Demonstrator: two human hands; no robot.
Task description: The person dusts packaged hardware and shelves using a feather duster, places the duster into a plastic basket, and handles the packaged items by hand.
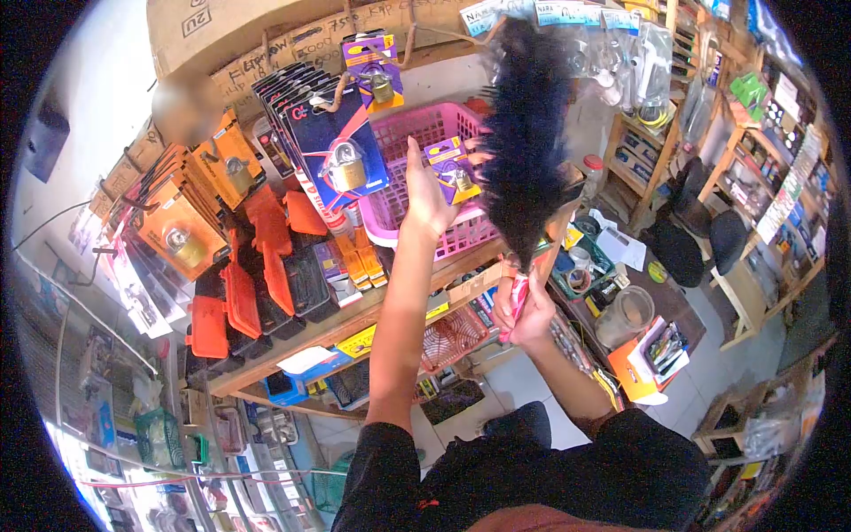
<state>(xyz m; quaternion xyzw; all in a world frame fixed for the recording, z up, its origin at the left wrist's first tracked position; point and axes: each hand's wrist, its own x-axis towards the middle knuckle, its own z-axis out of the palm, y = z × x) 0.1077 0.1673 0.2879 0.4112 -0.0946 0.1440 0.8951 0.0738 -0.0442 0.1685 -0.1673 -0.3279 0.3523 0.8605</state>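
My left hand (429, 193) reaches over the pink plastic basket (465, 239) and holds a padlock pack (453, 170) with a purple and yellow card. Some fingertips show at the pack's far side. In my right hand (530, 310) is the pink handle of a feather duster (529, 133). Its black plume points up and hides part of the basket's right side. Left of the basket hang blue-carded padlocks (344, 167) on a hook. Another purple-carded padlock (377, 82) hangs just above the basket.
Orange-carded padlocks (183, 246) hang at the left, above black boxes with orange lids (238, 293). A wooden shelf edge (266, 365) runs below. At the right are a clear jar (626, 316) and wooden shelves (643, 164).
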